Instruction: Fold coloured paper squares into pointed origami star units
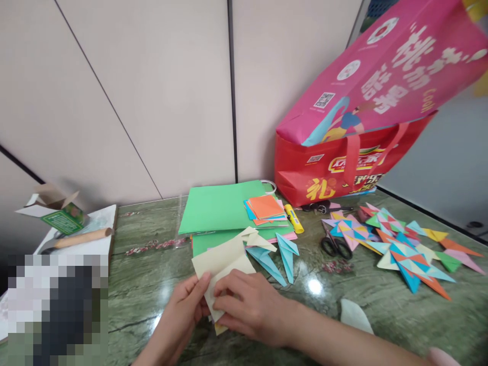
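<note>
With its long axis slanting from upper left to lower right on the worktop's near side, the cream paper lies between 2 hands, the right curling fingers over it, the left pinching its left edge.

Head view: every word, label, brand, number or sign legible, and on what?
"礼": red bag
"乐": red bag
"桃": pink bag
"Cool": pink bag, ending unclear
Unreadable, blurred, small or part-covered: other print on both bags, small box, yellow stick.
</note>
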{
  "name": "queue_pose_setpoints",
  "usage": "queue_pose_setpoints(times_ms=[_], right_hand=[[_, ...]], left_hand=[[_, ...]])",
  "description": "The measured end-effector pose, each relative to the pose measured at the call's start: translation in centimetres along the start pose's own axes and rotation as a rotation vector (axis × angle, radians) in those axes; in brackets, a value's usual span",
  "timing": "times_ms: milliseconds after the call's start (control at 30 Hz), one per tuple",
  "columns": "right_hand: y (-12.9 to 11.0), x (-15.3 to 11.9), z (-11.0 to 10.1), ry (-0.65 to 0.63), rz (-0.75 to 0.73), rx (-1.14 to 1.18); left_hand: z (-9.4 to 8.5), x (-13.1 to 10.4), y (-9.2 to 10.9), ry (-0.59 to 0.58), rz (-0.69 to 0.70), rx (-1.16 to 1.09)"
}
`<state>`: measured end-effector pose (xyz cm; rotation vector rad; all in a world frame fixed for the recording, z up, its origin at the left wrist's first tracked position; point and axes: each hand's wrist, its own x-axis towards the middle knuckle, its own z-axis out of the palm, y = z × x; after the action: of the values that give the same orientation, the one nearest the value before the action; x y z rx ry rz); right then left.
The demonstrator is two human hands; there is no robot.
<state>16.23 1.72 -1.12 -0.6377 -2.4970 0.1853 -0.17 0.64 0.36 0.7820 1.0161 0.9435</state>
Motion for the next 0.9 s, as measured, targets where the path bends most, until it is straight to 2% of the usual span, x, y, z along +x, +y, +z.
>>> queue_pose_setpoints(times_ms=[133, 367, 500, 600, 700, 833, 900], right_hand=[[0.0, 0.0, 0.5, 0.064, 0.041, 0.095], [0.1, 0.1, 1.2, 0.199, 0.406, 0.447], [0.4, 0.3, 1.3, 0.216, 0.529, 0.599], [0.6, 0.4, 1.4, 0.242, 0.597, 0.681], [0.7, 0.5, 1.3, 0.294, 0.636, 0.631], [0.7, 0.6, 0.9, 0.473, 0.707, 0.446], [0.8, 0.6, 0.8, 0.521, 0.755, 0.480]], left_hand=[[0.0, 0.0, 0.0, 0.034, 0.009, 0.010], [-0.3, 0.1, 0.1, -0.049, 0.062, 0.085], [-0.6, 0.2, 0.0, -0.096, 0.106, 0.160], [-0.8, 0.4, -0.1, -0.067, 0.125, 0.195], [-0.9, 0.5, -0.1, -0.027, 0.135, 0.237], [-0.8, 0.3, 0.0, 0.012, 0.134, 0.279], [-0.7, 0.2, 0.1, 0.034, 0.127, 0.305]])
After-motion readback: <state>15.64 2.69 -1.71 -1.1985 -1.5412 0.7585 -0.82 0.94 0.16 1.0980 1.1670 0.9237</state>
